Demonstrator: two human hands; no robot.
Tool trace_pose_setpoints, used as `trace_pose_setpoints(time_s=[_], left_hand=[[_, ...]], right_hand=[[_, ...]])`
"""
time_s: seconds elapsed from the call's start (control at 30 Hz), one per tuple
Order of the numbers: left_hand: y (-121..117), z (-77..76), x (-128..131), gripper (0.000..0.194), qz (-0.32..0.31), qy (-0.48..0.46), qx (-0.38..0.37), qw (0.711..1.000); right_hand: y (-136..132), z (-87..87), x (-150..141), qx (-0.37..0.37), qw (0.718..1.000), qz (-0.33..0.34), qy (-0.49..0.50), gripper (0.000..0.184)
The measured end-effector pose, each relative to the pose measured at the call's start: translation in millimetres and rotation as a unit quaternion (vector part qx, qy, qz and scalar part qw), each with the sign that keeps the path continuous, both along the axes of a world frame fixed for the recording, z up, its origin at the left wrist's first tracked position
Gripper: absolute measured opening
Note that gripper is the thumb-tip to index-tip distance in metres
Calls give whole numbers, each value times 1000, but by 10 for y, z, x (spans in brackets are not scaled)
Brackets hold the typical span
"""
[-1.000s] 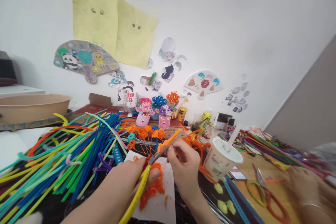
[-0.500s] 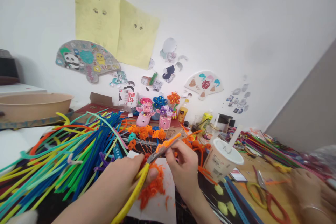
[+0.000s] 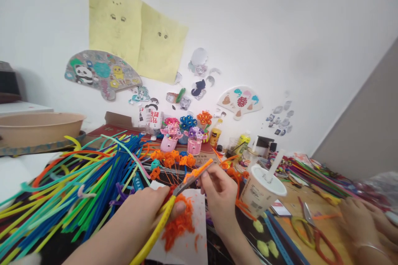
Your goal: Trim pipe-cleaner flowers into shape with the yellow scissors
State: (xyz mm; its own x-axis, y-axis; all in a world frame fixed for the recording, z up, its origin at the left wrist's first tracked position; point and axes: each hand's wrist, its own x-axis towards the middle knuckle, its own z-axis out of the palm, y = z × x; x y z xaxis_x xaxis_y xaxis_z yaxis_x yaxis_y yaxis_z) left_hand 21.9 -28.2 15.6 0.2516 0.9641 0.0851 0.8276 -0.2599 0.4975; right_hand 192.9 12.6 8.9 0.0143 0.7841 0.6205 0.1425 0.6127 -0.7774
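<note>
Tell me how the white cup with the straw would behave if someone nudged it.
The cup would probably tip fairly easily, as it narrows toward its base and a thick straw sticks up from it. The lid should slow any spill. Its weight is hard to judge, since the contents are hidden.

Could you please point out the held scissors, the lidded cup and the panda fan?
Held scissors (image 3: pixel 156 238), head view, yellow handle.
Lidded cup (image 3: pixel 255 192), head view, side wall.
Panda fan (image 3: pixel 102 71), head view, centre.
</note>
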Motion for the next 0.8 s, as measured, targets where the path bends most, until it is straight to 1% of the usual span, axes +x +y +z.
trace_pose_setpoints(time_s=[0.17,0.33,0.4,0.57,0.73,0.8], left_hand=[[-30,44,63,42,-13,-36,-4,999],[-9,12,102,49,0,-49,-12,999],[-2,-11,87,47,-7,-52,-5,999],[24,-47,22,34,-13,-56,16,998],[52,-55,-4,35,-38,-71,5,997],[50,-43,-16,34,-44,-87,16,995]], right_hand=[[-41,11,-38,2,999,33,21,25],[-46,26,-37,-3,999,28,30,24],[-41,24,-34,-3,999,24,25,23],[-40,0,-42,4,1000,25,-13,23],[-42,-7,-28,7,999,20,-30,23],[-41,-2,-23,9,999,17,-34,24]])
